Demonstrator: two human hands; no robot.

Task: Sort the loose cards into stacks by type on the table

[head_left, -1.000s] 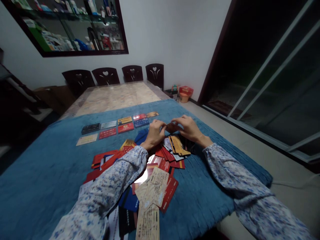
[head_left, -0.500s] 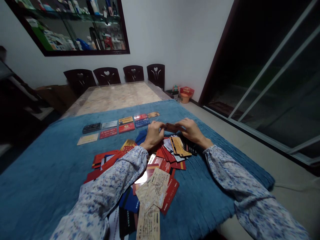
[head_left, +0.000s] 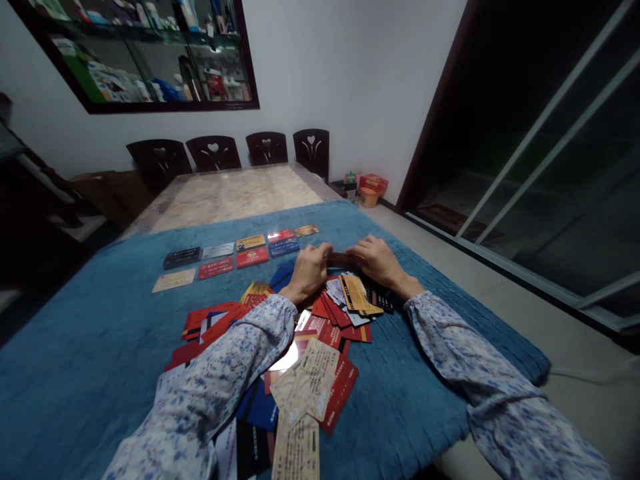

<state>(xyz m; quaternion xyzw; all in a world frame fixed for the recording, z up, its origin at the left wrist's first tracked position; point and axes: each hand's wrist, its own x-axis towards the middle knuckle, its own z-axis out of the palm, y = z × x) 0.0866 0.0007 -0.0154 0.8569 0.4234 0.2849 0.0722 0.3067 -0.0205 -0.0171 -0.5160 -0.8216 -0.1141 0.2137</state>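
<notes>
Now our left hand (head_left: pixel 309 268) and right hand (head_left: pixel 381 261) hold a brown card or stack (head_left: pixel 341 259) between their fingers, near the yellow card (head_left: pixel 355 293).

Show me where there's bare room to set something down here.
The cloth looks bare left of the card rows and the pile, and again between the pile and the right sleeve. Past the cloth's far edge, the tabletop looks open. Crowded: the pile, spread on both sides of the left sleeve.
</notes>
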